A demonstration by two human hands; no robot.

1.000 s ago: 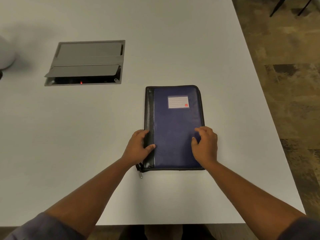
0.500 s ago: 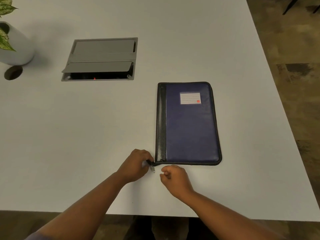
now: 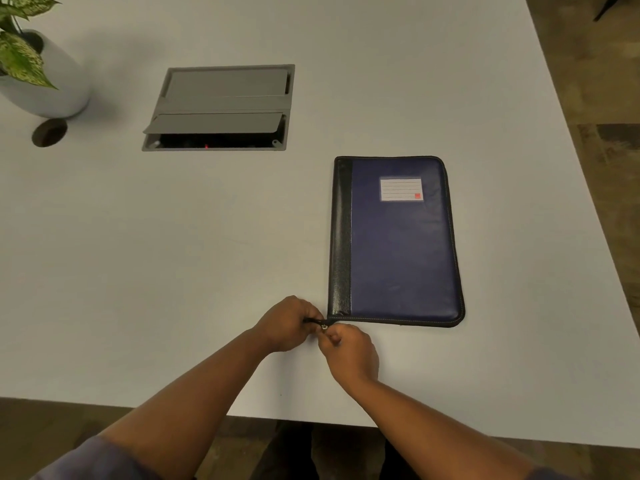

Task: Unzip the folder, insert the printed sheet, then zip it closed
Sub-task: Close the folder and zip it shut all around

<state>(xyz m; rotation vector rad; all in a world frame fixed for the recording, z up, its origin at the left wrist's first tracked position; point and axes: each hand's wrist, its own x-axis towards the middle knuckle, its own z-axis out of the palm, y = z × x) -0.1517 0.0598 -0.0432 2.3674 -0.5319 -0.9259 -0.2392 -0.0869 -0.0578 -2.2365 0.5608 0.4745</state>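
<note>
- The left hand lies knuckles up, fingers curled, pinching a dark tab at its fingertips.
- The right hand sits just beside it, fingers curled, thumb and forefinger pinched at a small metal pull.
- Both forearms reach forward, bare, converging; sleeves show at the elbows.

this looks like an office or meeting room. a broad white table has a grey flip-lid cable box sunk into its top, with a small red light glowing inside, and a round cable hole nearby. a potted plant in a white pot stands at the far left corner. the floor is patterned brown.
</note>
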